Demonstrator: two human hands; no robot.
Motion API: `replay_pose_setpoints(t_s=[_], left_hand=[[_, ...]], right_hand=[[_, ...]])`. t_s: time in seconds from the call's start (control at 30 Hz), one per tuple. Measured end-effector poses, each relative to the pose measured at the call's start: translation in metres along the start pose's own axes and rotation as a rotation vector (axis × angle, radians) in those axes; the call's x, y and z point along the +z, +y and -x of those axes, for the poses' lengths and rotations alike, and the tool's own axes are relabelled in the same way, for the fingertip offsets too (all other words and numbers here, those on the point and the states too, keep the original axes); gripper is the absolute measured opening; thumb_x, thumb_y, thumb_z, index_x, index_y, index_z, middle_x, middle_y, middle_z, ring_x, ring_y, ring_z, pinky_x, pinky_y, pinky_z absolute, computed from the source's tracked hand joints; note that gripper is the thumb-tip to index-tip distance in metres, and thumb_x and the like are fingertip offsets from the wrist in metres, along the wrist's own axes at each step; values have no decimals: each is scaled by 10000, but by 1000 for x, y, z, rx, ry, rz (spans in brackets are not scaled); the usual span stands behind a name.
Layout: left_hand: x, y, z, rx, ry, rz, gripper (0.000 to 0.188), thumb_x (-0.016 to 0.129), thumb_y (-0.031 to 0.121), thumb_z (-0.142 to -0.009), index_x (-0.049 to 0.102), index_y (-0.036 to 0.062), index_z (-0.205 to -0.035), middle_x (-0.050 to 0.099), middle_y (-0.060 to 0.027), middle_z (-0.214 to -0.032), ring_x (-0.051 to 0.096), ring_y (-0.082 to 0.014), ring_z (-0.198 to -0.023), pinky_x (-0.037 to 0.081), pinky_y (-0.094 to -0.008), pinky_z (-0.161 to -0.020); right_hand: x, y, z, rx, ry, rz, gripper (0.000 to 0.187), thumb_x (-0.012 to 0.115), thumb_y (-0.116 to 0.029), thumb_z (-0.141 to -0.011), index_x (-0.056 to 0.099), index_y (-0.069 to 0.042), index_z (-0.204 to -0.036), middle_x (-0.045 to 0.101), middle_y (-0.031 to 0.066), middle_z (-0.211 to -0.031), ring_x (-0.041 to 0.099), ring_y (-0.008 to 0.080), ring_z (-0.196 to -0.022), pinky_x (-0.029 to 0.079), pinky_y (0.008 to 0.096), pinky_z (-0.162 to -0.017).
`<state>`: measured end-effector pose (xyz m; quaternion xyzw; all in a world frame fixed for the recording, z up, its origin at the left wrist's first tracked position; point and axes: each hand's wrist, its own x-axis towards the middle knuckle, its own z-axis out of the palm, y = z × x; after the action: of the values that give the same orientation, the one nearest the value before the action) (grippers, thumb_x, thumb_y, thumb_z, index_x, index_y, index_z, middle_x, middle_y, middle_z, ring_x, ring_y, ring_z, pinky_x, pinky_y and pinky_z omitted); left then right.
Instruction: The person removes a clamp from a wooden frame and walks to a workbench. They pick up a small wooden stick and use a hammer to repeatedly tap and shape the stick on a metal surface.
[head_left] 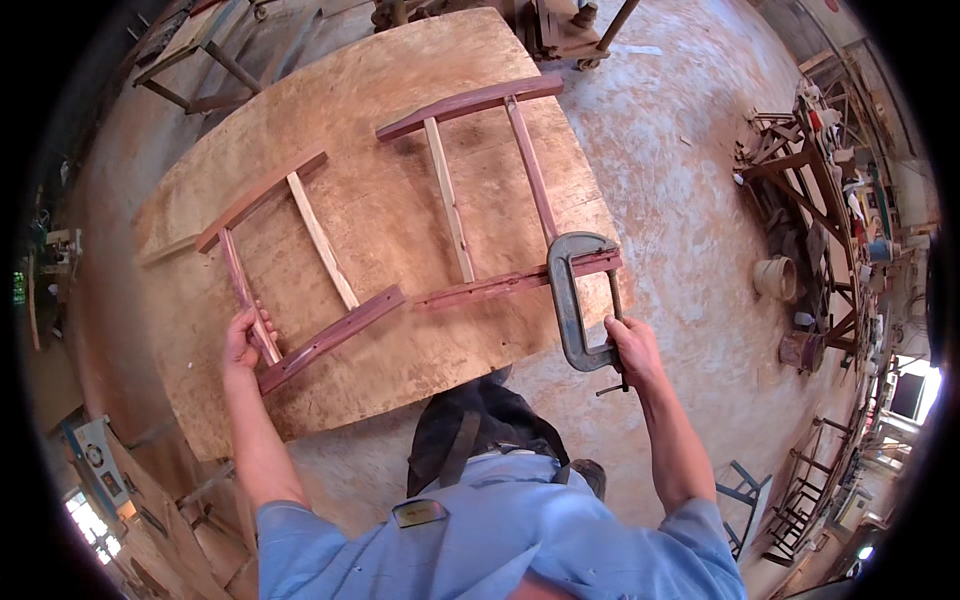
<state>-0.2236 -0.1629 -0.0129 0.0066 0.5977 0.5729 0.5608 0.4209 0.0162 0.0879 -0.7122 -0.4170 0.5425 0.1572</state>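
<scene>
Two wooden frames, each of two rails joined by two crosspieces, lie on a plywood tabletop (330,110). My left hand (245,337) is closed around the lower end of a reddish crosspiece on the left wooden frame (335,338). In my right hand (632,348) is a grey C-clamp (566,305), gripped near its screw. The upper part of the clamp overlaps the near rail's right end on the right wooden frame (470,100); whether it touches the rail I cannot tell. Small dark holes show along the near rails.
A wooden rack (800,180) heaped with parts stands at the right, with a pale bucket (774,278) beside it. Beyond the table is a metal stand (570,35). A blue-legged stand (742,495) is at the lower right. Machinery (100,460) stands at the lower left.
</scene>
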Motion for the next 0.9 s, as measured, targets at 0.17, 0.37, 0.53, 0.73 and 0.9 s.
replay_pose_setpoints(t_s=[0.17, 0.37, 0.53, 0.73, 0.9], left_hand=[[-24, 6, -8, -18, -45, 17, 305, 592, 163, -882, 547, 53, -1164, 634, -76, -878, 635, -223, -700, 572, -386, -575], [-21, 4, -6, -60, 38, -61, 298, 567, 162, -904, 529, 35, -1171, 631, -79, -884, 635, -225, -718, 574, -374, -596], [-7, 9, -4, -8, 135, -192, 261, 532, 183, -948, 524, 58, -1177, 620, -71, -906, 626, -196, -725, 556, -344, -621], [-47, -11, -32, 191, 343, -746, 243, 554, 166, -911, 624, 2, -1077, 678, -139, -873, 663, -274, -784, 523, -366, -694], [32, 12, -9, 162, 631, -1597, 329, 553, 264, -894, 645, 13, -1086, 664, -214, -1018, 633, -394, -943, 489, -461, -803]], right_hand=[[14, -1, -31, 42, -12, -15, 371, 607, -339, -886, 571, -25, -691, 489, 1, -570, 427, 105, -440, 328, 292, -396], [25, 12, -56, 44, 77, 97, 433, 551, -397, -925, 571, -30, -698, 504, 17, -558, 460, 118, -416, 354, 298, -376], [37, 26, -59, -141, 286, 189, 398, 533, -339, -945, 602, -11, -731, 551, 63, -569, 538, 161, -458, 424, 331, -412], [29, 30, -71, -332, 298, 668, 316, 589, -293, -896, 606, 5, -791, 622, 198, -672, 638, 321, -619, 498, 430, -574], [29, -4, -61, -337, 211, 911, 296, 588, -282, -872, 589, -7, -765, 629, 244, -774, 621, 435, -740, 498, 505, -660]])
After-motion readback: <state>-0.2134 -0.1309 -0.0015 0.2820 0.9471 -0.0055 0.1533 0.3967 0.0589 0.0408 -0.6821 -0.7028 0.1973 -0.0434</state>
